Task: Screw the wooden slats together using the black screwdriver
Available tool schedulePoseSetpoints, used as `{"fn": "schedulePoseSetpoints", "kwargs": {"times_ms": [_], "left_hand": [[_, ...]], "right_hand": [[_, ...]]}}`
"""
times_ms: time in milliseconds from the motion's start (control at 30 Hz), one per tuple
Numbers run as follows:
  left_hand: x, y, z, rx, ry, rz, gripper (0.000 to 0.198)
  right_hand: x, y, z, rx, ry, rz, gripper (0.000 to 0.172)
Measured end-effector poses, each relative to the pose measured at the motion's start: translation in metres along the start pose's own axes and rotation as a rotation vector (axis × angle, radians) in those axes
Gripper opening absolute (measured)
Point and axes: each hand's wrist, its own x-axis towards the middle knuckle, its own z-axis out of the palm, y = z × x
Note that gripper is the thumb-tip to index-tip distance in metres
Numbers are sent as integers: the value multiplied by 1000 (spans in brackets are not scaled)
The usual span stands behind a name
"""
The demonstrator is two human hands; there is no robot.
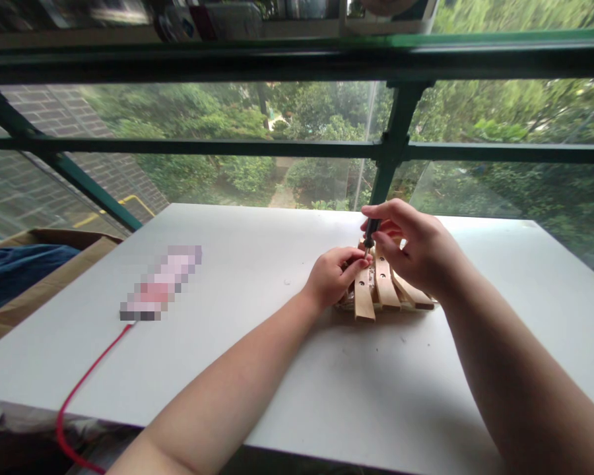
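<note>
My right hand (416,241) holds a screwdriver (371,231) upright, its dark handle between thumb and fingers. The metal shaft points down onto a pale wooden slat (365,300). At the screwdriver's tip, the thumb and fingers of my left hand (332,274) are pinched together against the slat's upper part; whatever lies between them is too small to make out. More curved wooden slats (387,284) with dark screw heads sit alongside, fanned out to the right. Under them shows some clear plastic, partly covered by my hands.
The white table (257,264) bears a pixelated phone-like object (165,284) at left, with a red cable (92,369) running off the front edge. Small dark specks lie in front of the slats. A cardboard box (99,254) with blue cloth stands left; green-framed windows rise behind.
</note>
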Motion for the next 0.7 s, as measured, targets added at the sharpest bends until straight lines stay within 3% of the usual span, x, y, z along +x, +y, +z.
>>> {"fn": "schedulePoseSetpoints", "kwargs": {"times_ms": [267, 700], "left_hand": [[0, 3, 0, -38, 0, 5, 33], [-1, -1, 1, -10, 8, 18, 28]], "right_hand": [[0, -1, 1, -42, 17, -2, 35], [1, 0, 1, -61, 8, -32, 36]]}}
